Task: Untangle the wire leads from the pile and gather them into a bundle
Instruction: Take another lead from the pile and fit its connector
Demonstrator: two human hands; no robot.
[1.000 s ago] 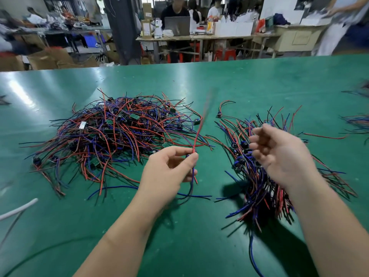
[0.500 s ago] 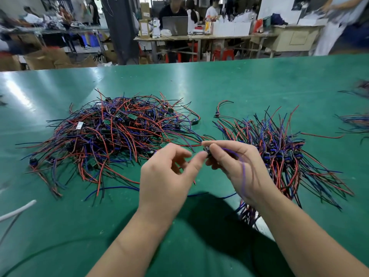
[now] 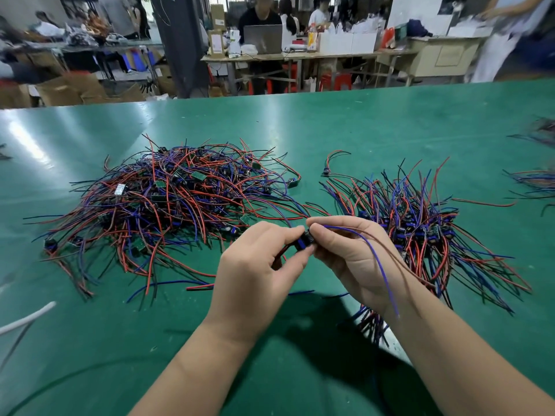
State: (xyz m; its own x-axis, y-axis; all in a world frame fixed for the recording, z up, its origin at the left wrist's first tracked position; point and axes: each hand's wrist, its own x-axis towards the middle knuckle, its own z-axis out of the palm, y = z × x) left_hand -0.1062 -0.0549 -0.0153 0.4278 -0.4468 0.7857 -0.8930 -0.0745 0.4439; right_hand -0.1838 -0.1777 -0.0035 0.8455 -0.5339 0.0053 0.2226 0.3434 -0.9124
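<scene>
Left grip (image 3: 258, 271), right grip (image 3: 351, 259) pinch same black module (image 3: 304, 244) — tangled pile (image 3: 168, 205) beyond left, bundle (image 3: 420, 223) partly behind right.

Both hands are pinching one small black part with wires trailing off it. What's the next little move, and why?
Probably the right hand should carry the black part over to the bundle while the left hand lets go. Its blue lead drapes over the right wrist, seemingly free of the tangled pile, and the bundle lies just right of the hands.
</scene>
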